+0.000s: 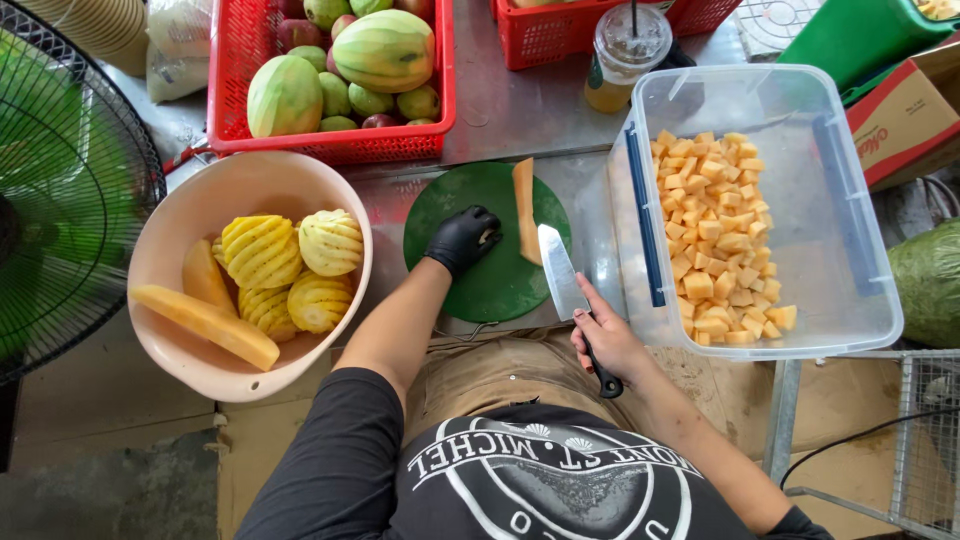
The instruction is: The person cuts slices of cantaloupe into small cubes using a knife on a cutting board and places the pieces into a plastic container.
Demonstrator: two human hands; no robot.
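Papaya strip (524, 208) on green board (480, 290); bowl (180, 215), tub (850, 200) flank it.

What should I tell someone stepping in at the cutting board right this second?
Left hand, black-gloved, rests on the green cutting board, beside the papaya strip.
Right hand grips the knife, blade next to the strip.
Done: papaya cubes in the clear bin.
Left: this uncut strip; papaya slices and peeled pineapples wait in the pink bowl.

view: single head camera | position: above the person's chest | facing: straight down | range: close over board (487, 240) and bowl (190, 215) | shared: none
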